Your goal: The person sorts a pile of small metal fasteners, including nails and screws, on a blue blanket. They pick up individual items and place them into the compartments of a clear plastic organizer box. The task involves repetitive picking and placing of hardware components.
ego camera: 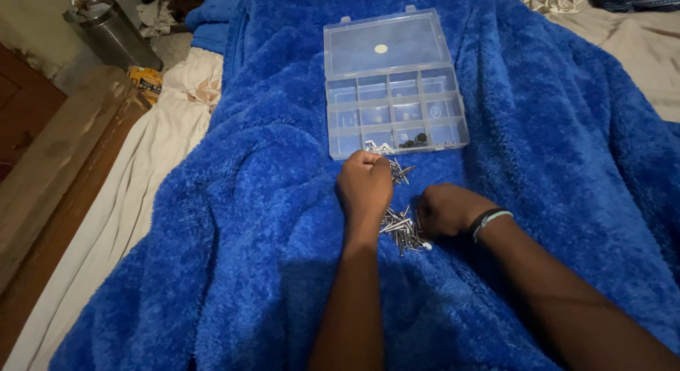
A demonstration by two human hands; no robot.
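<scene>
1. Head view: a clear plastic box (394, 123) with little compartments lies open on a fluffy blue blanket (212, 236). Its lid is flipped back, away from the person.
2. The left hand (364, 183) is curled into a fist just below the front edge of the box. A few screws (401, 173) poke out beside it, so it seems to hold some, but I cannot tell how many.
3. The right hand (443, 209) is curled too and rests on the blanket, touching the pile of silver screws (402, 229). I cannot tell if it has hold of any. A band (489, 221) sits on that wrist.
4. A few screws and some small black bits (414, 140) are already in the front row of the box.
5. Most compartments look almost bare, and many screws are not in the box, so the sorting looks just begun.
</scene>
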